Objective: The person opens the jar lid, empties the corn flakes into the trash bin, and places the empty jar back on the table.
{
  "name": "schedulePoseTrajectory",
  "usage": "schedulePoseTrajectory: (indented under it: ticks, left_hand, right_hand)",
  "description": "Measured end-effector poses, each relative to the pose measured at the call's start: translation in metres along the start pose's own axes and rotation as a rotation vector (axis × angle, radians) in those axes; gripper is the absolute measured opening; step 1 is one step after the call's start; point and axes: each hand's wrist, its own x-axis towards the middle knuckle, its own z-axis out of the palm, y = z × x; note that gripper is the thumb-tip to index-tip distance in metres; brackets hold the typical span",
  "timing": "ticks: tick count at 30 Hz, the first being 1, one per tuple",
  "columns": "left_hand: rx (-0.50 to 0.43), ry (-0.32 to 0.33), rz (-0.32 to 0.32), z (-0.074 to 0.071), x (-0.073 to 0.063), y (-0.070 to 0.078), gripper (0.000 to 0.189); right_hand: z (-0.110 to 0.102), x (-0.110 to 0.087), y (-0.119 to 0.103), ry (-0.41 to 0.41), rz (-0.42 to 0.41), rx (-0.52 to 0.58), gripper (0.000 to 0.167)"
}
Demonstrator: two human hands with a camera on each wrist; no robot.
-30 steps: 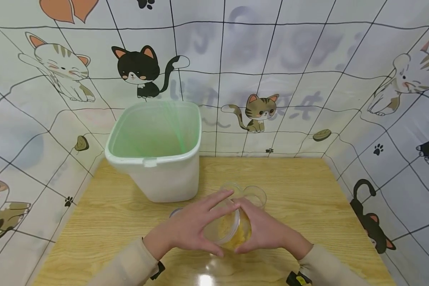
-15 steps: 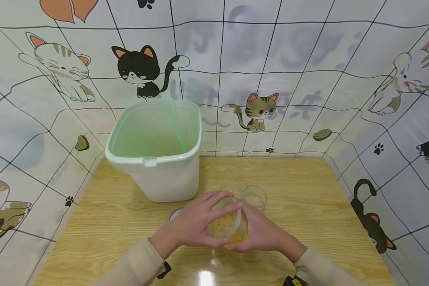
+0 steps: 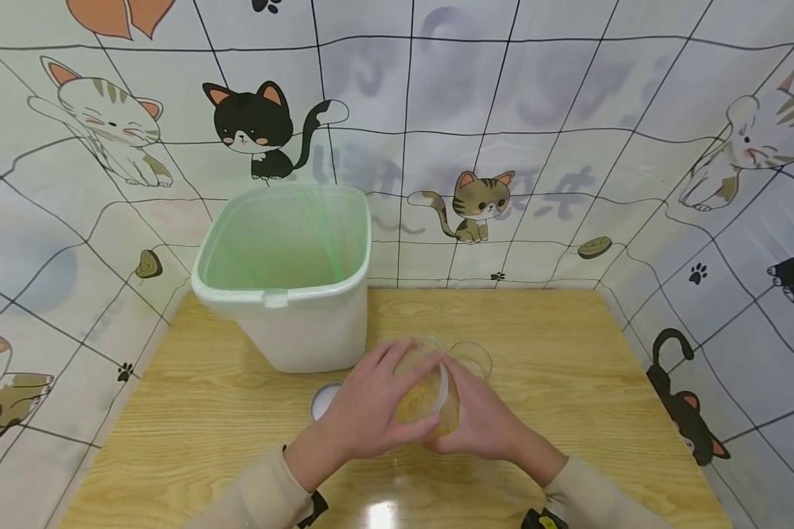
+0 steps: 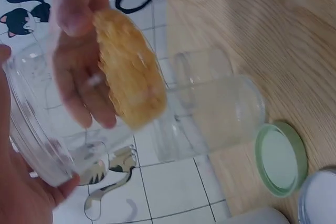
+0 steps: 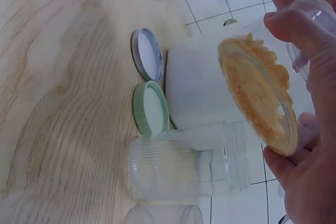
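Between both hands a clear jar (image 3: 423, 393) is held above the table, tilted, with lumpy golden-yellow contents (image 4: 134, 74) gathered at its base. My left hand (image 3: 364, 408) grips the jar around its rim end; in the left wrist view its fingers lie at the left edge on the rim. My right hand (image 3: 483, 415) grips the base end, its fingers curled round it in the right wrist view. Behind the hands stands a ribbed clear jar (image 5: 184, 161) without a lid, and beside that a smaller clear jar (image 3: 473, 358). What the contents are I cannot tell.
A white bin (image 3: 304, 334) with a green liner (image 3: 278, 242) stands at the back left of the wooden table (image 3: 536, 330). A metal-rimmed lid (image 3: 324, 400) and a green lid (image 5: 151, 109) lie near it. Cat-print sheeting walls the table's back and sides.
The left hand has shifted right and slightly up, uncovering more of the metal-rimmed lid. The right hand has drawn in a little, and the jar has moved slightly with both hands.
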Motion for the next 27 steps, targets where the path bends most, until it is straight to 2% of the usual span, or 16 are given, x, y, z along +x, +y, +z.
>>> schedulePoseTrajectory:
  ticks: [5, 7, 9, 12, 14, 16, 19, 23, 27]
  left_hand:
    - [-0.033, -0.062, -0.185, -0.009, 0.002, 0.012, 0.074]
    - [-0.045, -0.121, -0.236, -0.013, 0.002, 0.015, 0.077]
    - [-0.07, -0.194, -0.255, -0.017, 0.001, 0.016, 0.083]
    - [-0.126, -0.273, -0.181, -0.024, 0.0, 0.011, 0.098]
    - [-0.191, -0.298, -0.086, -0.029, 0.0, 0.004, 0.106]
    - [-0.243, -0.32, 0.003, -0.033, 0.001, -0.003, 0.108]
    - [-0.311, -0.357, 0.068, -0.038, 0.002, -0.012, 0.106]
    - [-0.32, -0.379, 0.062, -0.04, 0.004, -0.018, 0.103]
    - [-0.243, -0.339, -0.029, -0.039, 0.005, -0.017, 0.095]
  right_hand:
    - [0.001, 0.0, -0.004, 0.032, 0.027, -0.024, 0.115]
    - [0.0, 0.0, -0.004, 0.018, 0.033, -0.005, 0.113]
    - [-0.001, 0.0, -0.004, 0.0, 0.024, 0.002, 0.111]
    - [-0.003, -0.001, -0.002, -0.018, 0.014, -0.012, 0.113]
    - [-0.004, -0.001, -0.001, -0.02, 0.013, -0.029, 0.113]
    - [-0.005, -0.001, -0.001, -0.022, 0.019, -0.037, 0.113]
    - [-0.005, -0.001, -0.001, -0.027, 0.024, -0.052, 0.11]
    - [-0.005, -0.002, -0.001, -0.035, 0.027, -0.07, 0.111]
    - [-0.006, -0.001, -0.002, -0.026, 0.048, -0.093, 0.114]
